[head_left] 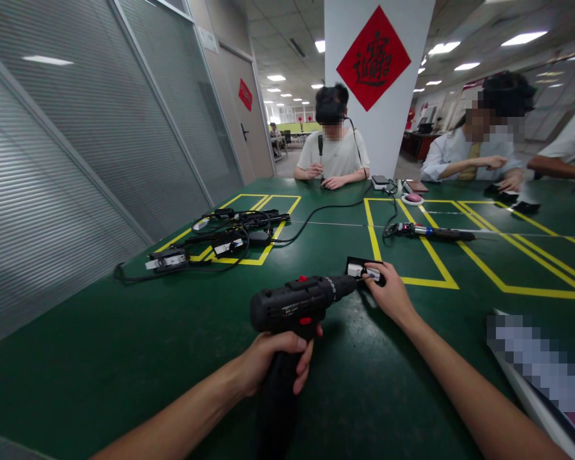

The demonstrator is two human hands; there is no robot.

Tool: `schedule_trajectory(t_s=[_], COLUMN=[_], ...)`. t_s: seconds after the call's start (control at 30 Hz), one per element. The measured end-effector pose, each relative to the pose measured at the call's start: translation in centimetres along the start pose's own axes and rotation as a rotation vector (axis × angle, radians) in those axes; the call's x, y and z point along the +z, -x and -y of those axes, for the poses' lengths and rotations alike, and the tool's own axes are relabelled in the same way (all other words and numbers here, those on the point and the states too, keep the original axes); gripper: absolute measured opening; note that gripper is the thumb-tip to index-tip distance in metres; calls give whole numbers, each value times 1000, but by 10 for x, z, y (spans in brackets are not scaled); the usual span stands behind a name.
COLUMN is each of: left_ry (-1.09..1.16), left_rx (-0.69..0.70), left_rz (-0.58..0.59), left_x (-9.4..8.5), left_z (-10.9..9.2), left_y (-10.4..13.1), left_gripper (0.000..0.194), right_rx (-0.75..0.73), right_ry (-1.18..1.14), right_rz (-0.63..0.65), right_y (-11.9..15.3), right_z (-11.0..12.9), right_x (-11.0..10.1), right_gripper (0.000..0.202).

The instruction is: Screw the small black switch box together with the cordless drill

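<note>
The left hand [273, 358] is closed around the grip of a black cordless electric screwdriver with red buttons [294, 305], its nose levelled at a small black-and-white rectangular part [361, 268] lying on the green table with yellow marked lines [124, 358]. The right hand [388, 295] pinches that part at its near end, steadying it against the table. A black corded tool [431, 232] lies well beyond.
</note>
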State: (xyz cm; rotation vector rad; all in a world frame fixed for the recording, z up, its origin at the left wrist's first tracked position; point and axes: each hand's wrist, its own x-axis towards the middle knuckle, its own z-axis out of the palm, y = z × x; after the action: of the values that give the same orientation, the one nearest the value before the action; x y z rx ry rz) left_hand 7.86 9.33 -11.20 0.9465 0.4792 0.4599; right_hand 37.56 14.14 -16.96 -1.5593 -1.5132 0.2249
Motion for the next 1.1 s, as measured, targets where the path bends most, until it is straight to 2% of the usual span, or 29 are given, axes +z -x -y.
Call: schedule_trajectory(t_s=[0.33, 0.57, 0.77, 1.1], left_ry=[3, -40, -50, -55], left_rx=[45, 64, 84, 61], left_rz=[-70, -64, -97, -139], left_x=[-1, 3, 3, 3], left_z=[1, -4, -5, -6], left_y=[-1, 1, 0, 0], left_gripper=[30, 32, 29, 30], right_rx=[33, 40, -2, -23], right_ry=[7, -17, -75, -70], right_rz=[-11, 27, 63, 76], right_y=[0, -4, -13, -12], right_z=[4, 9, 10, 6], right_x=[-2, -1, 6, 7], right_gripper=[34, 32, 30, 30])
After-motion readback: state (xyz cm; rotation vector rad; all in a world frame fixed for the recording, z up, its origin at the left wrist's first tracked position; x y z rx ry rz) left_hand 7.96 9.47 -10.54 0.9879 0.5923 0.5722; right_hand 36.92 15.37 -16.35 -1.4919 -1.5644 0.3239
